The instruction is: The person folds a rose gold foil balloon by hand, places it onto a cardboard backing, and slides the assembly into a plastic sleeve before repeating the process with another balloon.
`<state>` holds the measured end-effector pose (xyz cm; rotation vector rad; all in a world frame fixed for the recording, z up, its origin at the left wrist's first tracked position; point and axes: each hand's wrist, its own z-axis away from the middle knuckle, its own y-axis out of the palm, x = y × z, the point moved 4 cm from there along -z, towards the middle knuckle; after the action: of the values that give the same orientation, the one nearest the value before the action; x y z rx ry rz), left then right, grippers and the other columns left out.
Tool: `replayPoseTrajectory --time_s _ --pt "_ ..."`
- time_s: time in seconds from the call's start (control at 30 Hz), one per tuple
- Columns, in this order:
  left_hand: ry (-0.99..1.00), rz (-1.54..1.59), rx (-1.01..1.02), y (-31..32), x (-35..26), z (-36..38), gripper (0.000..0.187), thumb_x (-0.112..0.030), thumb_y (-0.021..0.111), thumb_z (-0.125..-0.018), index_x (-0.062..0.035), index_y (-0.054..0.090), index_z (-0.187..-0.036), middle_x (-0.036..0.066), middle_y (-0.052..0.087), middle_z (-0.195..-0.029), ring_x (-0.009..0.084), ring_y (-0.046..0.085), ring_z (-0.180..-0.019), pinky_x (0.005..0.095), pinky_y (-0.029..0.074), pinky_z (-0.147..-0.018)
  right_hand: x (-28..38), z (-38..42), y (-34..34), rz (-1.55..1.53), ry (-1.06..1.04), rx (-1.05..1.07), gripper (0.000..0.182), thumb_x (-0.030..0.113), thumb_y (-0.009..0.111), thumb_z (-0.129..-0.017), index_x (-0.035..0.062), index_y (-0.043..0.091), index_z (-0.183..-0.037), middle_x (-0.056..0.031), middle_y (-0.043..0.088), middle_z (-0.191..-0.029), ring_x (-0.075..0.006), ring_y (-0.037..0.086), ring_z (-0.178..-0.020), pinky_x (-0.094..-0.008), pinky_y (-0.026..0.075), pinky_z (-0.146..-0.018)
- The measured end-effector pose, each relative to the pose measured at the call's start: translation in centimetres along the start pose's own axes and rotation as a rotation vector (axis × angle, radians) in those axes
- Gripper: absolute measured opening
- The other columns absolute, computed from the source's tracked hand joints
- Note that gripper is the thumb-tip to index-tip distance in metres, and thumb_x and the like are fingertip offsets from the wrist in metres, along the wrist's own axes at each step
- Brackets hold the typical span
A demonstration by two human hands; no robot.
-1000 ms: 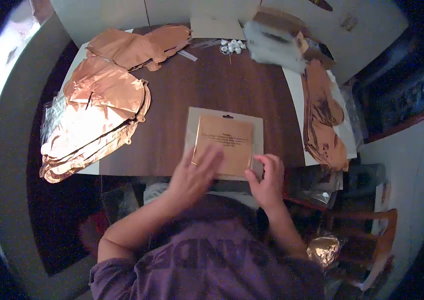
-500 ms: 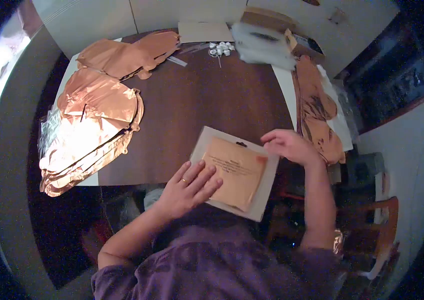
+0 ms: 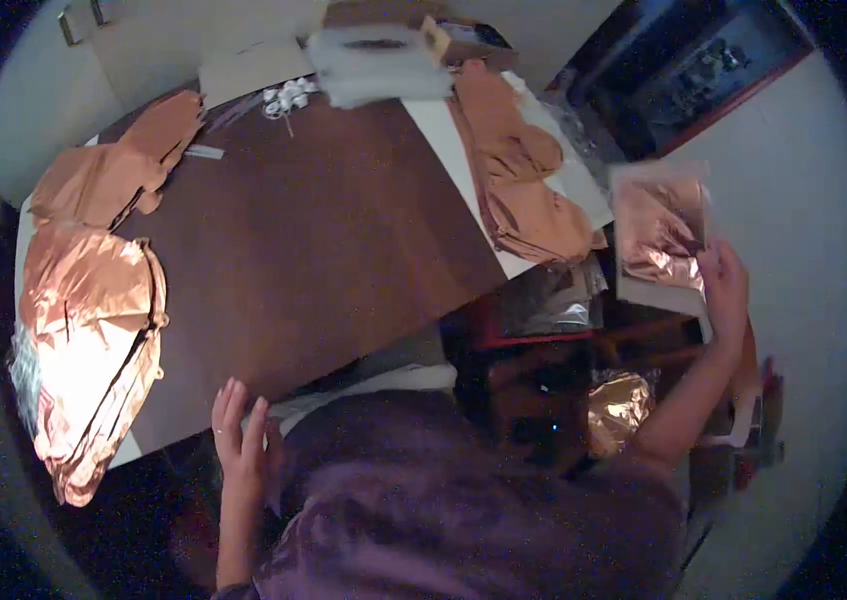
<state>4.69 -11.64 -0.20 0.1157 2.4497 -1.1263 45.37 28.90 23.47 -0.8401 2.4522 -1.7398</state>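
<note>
Off the table's right end, my right hand (image 3: 727, 285) grips the lower right edge of a flat clear-wrapped package (image 3: 659, 225). Shiny copper-coloured foil shows through its front, over a pale card. My left hand (image 3: 242, 430) is empty by the table's near edge, its fingers stretched out and slightly apart. Flat copper foil balloons (image 3: 94, 285) lie stacked at the table's left end, with another folded foil piece (image 3: 124, 165) behind them. More flat foil balloons (image 3: 524, 180) lie along the right end.
The dark brown table (image 3: 294, 260) has white ends. Small white rolls (image 3: 289, 97) sit at the back beside a clear plastic bag (image 3: 379, 70) and an open cardboard box (image 3: 474, 42). Below the right side, a wooden chair (image 3: 644, 340) stands near a shiny foil bundle (image 3: 621, 412).
The view has turned to the right. The package has left the table front and is now out to the right in my right hand. My left hand has let go of it.
</note>
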Motion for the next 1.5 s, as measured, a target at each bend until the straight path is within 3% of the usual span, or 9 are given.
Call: replayPoseTrajectory --time_s 0.2,0.37,0.6,0.73,0.87,1.17,1.3,1.4,1.5 --pt "0.038 0.012 -0.022 0.4 0.5 1.0 0.040 0.001 0.066 -0.079 -0.0092 0.063 -0.117 0.020 0.056 -0.128 0.0359 0.056 -0.118 0.0540 0.044 -0.099 -16.8 2.8 11.8 -0.062 0.120 -0.152 0.031 0.024 0.060 -0.092 0.0002 0.064 -0.110 -0.0188 0.065 -0.102 -0.0298 0.062 -0.090 -0.0370 0.049 -0.083" --pt "0.102 -0.046 0.012 -2.3 -0.6 -0.9 0.036 0.002 0.069 -0.075 -0.0103 0.069 -0.109 0.019 0.058 -0.126 0.0351 0.058 -0.115 0.0517 0.045 -0.099 -17.9 2.8 22.6 -0.738 0.259 -0.302 0.034 0.026 0.062 -0.089 -0.0018 0.064 -0.107 -0.0239 0.064 -0.104 -0.0304 0.062 -0.089 -0.0371 0.048 -0.082" --pt "-0.007 -0.143 -0.112 -3.8 0.3 0.1 0.041 0.001 0.068 -0.072 -0.0115 0.068 -0.111 0.018 0.058 -0.127 0.0348 0.059 -0.115 0.0509 0.045 -0.099 -21.7 10.2 25.9 -0.262 0.415 -0.384 0.039 0.012 0.048 -0.094 -0.0091 0.051 -0.127 -0.0209 0.061 -0.116 -0.0306 0.060 -0.103 -0.0407 0.046 -0.094" --pt "0.037 -0.096 -0.024 -4.6 0.3 -0.8 0.043 -0.002 0.066 -0.073 -0.0105 0.067 -0.115 0.017 0.058 -0.126 0.0346 0.060 -0.113 0.0503 0.045 -0.099 -21.1 10.8 29.4 -0.063 -0.020 -0.114 0.042 0.020 0.054 -0.093 -0.0088 0.055 -0.123 -0.0247 0.062 -0.118 -0.0371 0.061 -0.104 -0.0450 0.048 -0.091" --pt "0.044 -0.162 -0.022 -6.4 1.2 -2.2 0.042 -0.005 0.068 -0.072 -0.0096 0.066 -0.113 0.015 0.060 -0.123 0.0332 0.060 -0.113 0.0489 0.047 -0.097 -20.8 5.2 28.2 -0.161 0.219 0.324 0.042 0.022 0.055 -0.092 -0.0075 0.056 -0.123 -0.0249 0.062 -0.118 -0.0387 0.061 -0.104 -0.0456 0.048 -0.091" --pt "-0.314 -0.475 0.060 -14.3 12.9 -2.9 0.033 -0.014 0.073 -0.074 -0.0058 0.065 -0.105 0.013 0.063 -0.117 0.0321 0.062 -0.101 0.0413 0.052 -0.086 -15.2 -1.6 25.1 0.341 0.393 0.794 0.043 0.024 0.057 -0.091 -0.0047 0.058 -0.123 -0.0255 0.062 -0.119 -0.0424 0.059 -0.106 -0.0470 0.048 -0.091" --pt "-0.239 -0.429 0.191 -13.7 15.5 -2.1 0.029 -0.017 0.072 -0.074 -0.0042 0.063 -0.099 0.011 0.064 -0.103 0.0290 0.064 -0.092 0.0391 0.054 -0.080 -6.9 -1.4 19.6 0.715 0.428 0.664 0.043 0.026 0.058 -0.091 -0.0035 0.059 -0.123 -0.0258 0.062 -0.119 -0.0440 0.059 -0.106 -0.0476 0.048 -0.091" --pt "-0.067 -0.570 0.214 -13.3 15.7 -2.2 0.031 -0.019 0.071 -0.070 -0.0042 0.059 -0.095 0.010 0.061 -0.090 0.0282 0.063 -0.082 0.0391 0.054 -0.072 4.0 -0.3 17.0 0.530 0.203 0.431 0.038 0.025 0.058 -0.091 -0.0021 0.061 -0.118 -0.0246 0.063 -0.114 -0.0432 0.059 -0.105 -0.0471 0.047 -0.090" --pt "-0.033 -0.575 0.258 -13.8 16.0 -2.3 0.026 -0.022 0.069 -0.069 -0.0045 0.061 -0.086 0.010 0.062 -0.084 0.0287 0.063 -0.079 0.0387 0.053 -0.068 20.0 2.7 18.6 0.011 -0.327 0.340 0.025 0.021 0.057 -0.093 0.0003 0.065 -0.103 -0.0204 0.067 -0.099 -0.0384 0.061 -0.101 -0.0446 0.047 -0.087"
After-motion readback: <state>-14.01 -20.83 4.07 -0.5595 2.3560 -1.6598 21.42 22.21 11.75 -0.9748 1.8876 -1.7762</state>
